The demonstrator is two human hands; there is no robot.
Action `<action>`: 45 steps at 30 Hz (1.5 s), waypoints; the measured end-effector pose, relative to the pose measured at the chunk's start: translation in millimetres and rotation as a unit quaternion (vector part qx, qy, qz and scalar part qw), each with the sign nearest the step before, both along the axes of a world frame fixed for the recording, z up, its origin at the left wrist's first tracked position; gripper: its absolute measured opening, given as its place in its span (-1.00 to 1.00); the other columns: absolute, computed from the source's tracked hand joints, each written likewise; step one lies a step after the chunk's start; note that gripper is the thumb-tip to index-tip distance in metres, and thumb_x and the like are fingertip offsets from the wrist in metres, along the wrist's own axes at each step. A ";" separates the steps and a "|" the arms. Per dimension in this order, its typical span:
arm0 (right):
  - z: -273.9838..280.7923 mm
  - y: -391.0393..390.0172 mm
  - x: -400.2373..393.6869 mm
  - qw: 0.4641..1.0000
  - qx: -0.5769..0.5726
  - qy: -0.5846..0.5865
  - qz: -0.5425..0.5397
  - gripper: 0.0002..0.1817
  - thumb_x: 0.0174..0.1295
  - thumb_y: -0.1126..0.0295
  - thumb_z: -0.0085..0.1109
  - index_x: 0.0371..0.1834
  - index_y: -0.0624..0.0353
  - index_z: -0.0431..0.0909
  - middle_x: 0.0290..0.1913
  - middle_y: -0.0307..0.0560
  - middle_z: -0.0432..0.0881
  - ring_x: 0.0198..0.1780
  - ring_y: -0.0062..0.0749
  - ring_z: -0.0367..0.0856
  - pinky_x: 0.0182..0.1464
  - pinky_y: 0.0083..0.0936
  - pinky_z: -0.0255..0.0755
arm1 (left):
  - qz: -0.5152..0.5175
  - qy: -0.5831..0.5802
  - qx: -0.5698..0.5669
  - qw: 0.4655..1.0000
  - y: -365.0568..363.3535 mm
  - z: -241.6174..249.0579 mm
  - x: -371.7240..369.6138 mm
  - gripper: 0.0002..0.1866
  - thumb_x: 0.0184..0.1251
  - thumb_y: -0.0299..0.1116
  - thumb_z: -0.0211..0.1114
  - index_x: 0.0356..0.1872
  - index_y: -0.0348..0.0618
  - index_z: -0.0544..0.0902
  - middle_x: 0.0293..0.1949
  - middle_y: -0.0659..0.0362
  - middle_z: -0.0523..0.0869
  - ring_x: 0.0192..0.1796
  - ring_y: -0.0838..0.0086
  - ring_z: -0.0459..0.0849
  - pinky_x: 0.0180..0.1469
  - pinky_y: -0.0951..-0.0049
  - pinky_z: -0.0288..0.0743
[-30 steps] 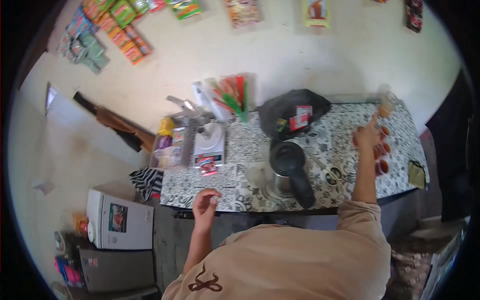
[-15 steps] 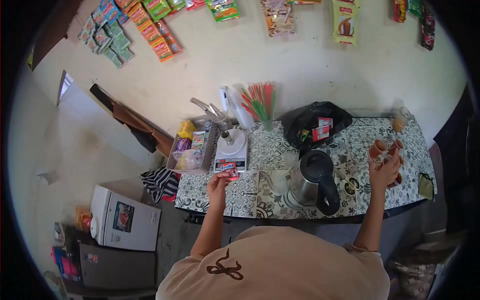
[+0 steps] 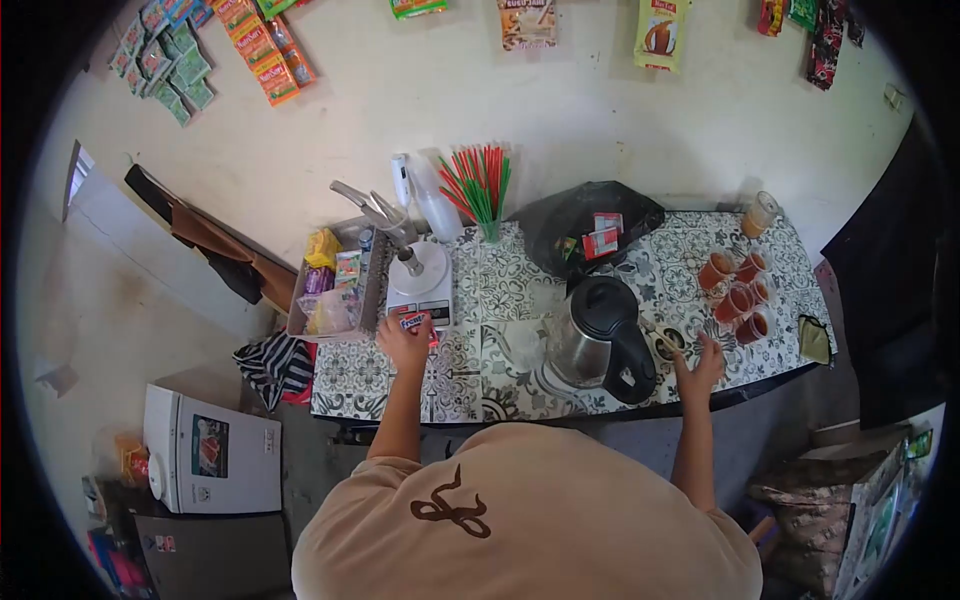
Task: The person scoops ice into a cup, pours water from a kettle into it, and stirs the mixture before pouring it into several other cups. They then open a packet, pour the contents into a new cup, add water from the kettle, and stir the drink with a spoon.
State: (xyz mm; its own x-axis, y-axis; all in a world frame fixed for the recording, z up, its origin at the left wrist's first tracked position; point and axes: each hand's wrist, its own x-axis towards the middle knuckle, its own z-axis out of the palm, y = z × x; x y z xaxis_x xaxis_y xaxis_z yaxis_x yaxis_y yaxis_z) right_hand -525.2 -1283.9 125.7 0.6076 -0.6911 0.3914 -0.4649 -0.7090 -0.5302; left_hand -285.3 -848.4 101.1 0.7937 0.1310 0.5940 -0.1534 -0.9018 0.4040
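My left hand [image 3: 404, 347] has its fingers closed on a small red sachet with a blue-and-white label [image 3: 416, 323], just in front of the white kitchen scale [image 3: 436, 307]. My right hand [image 3: 700, 368] is over the front right of the table, fingers apart and holding nothing visible. Close to its fingertips lies a small item with dark and cream rounded parts [image 3: 668, 344], which I cannot make out for sure. A steel kettle with black lid and handle [image 3: 580, 350] stands between my hands. Several plastic cups of reddish-brown drink [image 3: 735, 303] stand beyond my right hand.
A grey basket of packets [image 3: 296, 318] stands at the left. Behind are a cup of red and green straws [image 3: 488, 228] and a black plastic bag [image 3: 545, 240] with red sachets. Another cup [image 3: 759, 215] is at the back right, and a small olive pouch [image 3: 814, 340] at the right edge.
My right hand has drawn back from the cups toward the kettle, and its fingers have spread. The left hand still holds the sachet near the scale. The camera view has shifted.
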 end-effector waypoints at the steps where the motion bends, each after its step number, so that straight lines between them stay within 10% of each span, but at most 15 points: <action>1: 5.6 7.6 1.0 1.000 0.004 -0.003 0.011 -0.39 -0.09 0.25 0.33 0.11 0.04 0.37 0.11 0.08 0.33 0.20 -0.01 0.23 0.23 -0.10 -0.02 | -0.077 -0.020 -0.055 0.995 -15.2 4.8 -3.1 -0.42 -0.13 -0.17 0.45 -0.07 -0.21 0.44 -0.16 -0.02 0.52 -0.08 0.11 0.46 -0.01 0.10 0.28; 5: 8.6 13.7 -1.5 0.998 0.002 -0.042 0.038 -0.44 -0.05 0.30 0.29 0.09 0.04 0.38 0.09 0.06 0.34 0.18 -0.06 0.26 0.22 -0.13 -0.02 | -0.454 0.131 -0.144 0.869 -87.0 28.8 -58.1 -0.33 -0.18 -0.23 0.49 0.01 -0.23 0.42 -0.12 0.02 0.53 0.00 0.21 0.47 0.04 0.28 0.30; 8: 11.9 11.0 -4.1 0.997 0.014 -0.075 0.031 -0.51 -0.01 0.38 0.26 0.06 0.06 0.40 0.09 0.02 0.37 0.19 -0.10 0.26 0.23 -0.19 -0.01 | -0.423 0.159 -0.065 0.890 -114.6 27.2 -79.3 -0.28 -0.20 -0.27 0.51 0.06 -0.25 0.39 -0.08 0.04 0.53 0.01 0.28 0.48 0.05 0.31 0.33; 11: 38.4 10.1 -7.6 0.991 0.002 -0.128 0.046 -0.58 0.01 0.48 0.22 0.00 0.11 0.43 0.07 0.01 0.40 0.18 -0.12 0.27 0.23 -0.27 0.03 | -0.383 0.205 -0.280 0.856 -114.3 -35.4 -60.2 -0.35 -0.12 -0.35 0.47 0.06 -0.24 0.38 -0.08 0.09 0.54 -0.03 0.34 0.52 0.03 0.35 0.37; 18: 151.9 56.1 22.5 0.899 0.028 -0.243 0.363 -0.56 -0.09 0.49 0.26 -0.05 0.20 0.46 0.08 0.04 0.40 0.18 -0.07 0.30 0.20 -0.23 0.14 | -0.298 0.127 -0.647 0.690 -88.2 46.3 -83.4 -0.62 0.14 -0.53 0.26 0.00 -0.20 0.41 -0.09 0.14 0.56 -0.07 0.42 0.58 -0.01 0.44 0.49; 24: 173.3 125.4 66.2 0.779 0.193 -0.113 0.586 -0.03 -0.24 0.34 0.44 0.30 0.28 0.09 0.21 0.14 0.29 0.29 -0.07 0.21 0.29 -0.29 0.09 | -0.364 0.079 -0.754 0.541 -99.0 124.4 -130.1 -0.61 0.15 -0.48 0.27 0.00 -0.23 0.41 -0.08 0.10 0.56 -0.04 0.32 0.59 0.00 0.22 0.53; 35: 146.7 137.6 70.8 0.630 0.408 -0.061 0.659 -0.24 -0.21 0.49 0.43 0.16 0.17 0.28 0.03 -0.10 0.46 0.06 -0.42 0.45 0.01 -0.48 0.39 | -0.359 0.056 -0.761 0.537 -102.0 117.7 -182.7 -0.58 0.19 -0.28 0.24 0.04 -0.18 0.37 -0.02 0.08 0.53 0.03 0.28 0.56 0.03 0.14 0.50; 40: 157.1 115.6 56.6 0.679 0.330 -0.139 0.641 -0.26 -0.22 0.53 0.39 0.15 0.17 0.29 0.02 -0.13 0.44 0.05 -0.43 0.44 -0.02 -0.50 0.39 | -0.296 0.061 -0.727 0.617 -93.8 121.1 -184.1 -0.45 0.26 0.03 0.05 0.13 -0.16 0.34 0.11 0.07 0.47 0.16 0.23 0.45 0.15 0.06 0.35; 45: 156.6 56.3 35.2 0.705 0.334 -0.238 0.579 -0.25 -0.20 0.61 0.32 0.17 0.19 0.23 0.08 -0.10 0.35 0.13 -0.40 0.36 0.12 -0.48 0.29 | -0.250 0.058 -0.733 0.630 -94.9 132.8 -171.3 -0.54 0.22 -0.13 0.20 0.08 -0.04 0.33 0.01 0.21 0.50 0.05 0.37 0.50 0.05 0.19 0.37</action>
